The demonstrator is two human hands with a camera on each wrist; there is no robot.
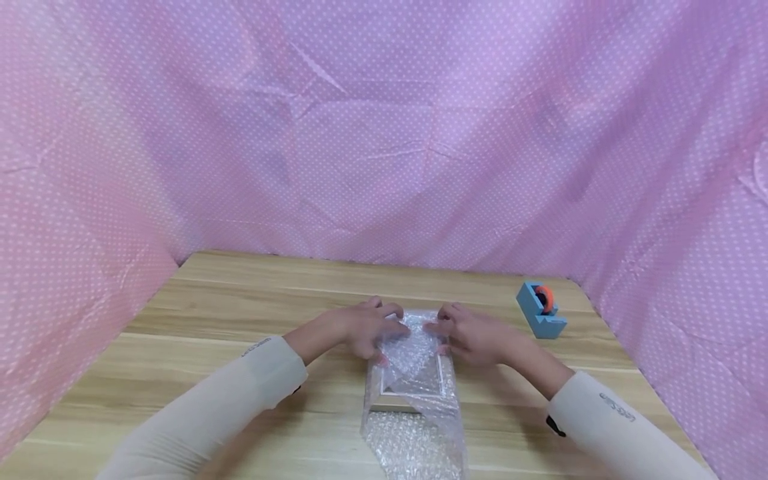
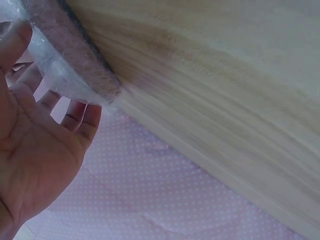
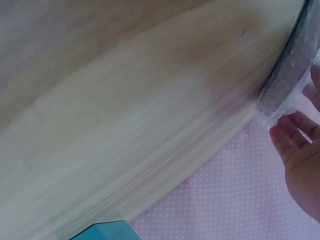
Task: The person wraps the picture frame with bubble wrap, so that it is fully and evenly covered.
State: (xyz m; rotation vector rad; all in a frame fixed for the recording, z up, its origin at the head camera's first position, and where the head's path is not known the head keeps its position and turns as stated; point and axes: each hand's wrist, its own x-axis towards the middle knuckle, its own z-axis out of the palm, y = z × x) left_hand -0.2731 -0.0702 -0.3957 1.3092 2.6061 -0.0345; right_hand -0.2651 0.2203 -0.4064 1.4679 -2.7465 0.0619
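Around you hangs a pink polka-dot curtain (image 1: 372, 167), and before you stretches the wood-grain bench (image 1: 240, 293). Your pale sleeves (image 1: 210, 400) reach in from both sides. Bubble wrap (image 1: 414, 443) lies at the middle of the bench's near part, its loose end trailing towards you. Inside it lies a flat rectangular frame (image 1: 393, 403), partly seen through the film. At the frame's far end your left hand (image 1: 367, 330) and right hand (image 1: 477, 335) touch the wrap from opposite sides, fingers spread and gently bent. Well off to your right sits a blue tape dispenser (image 1: 549, 327), carrying an orange roll (image 1: 549, 299).
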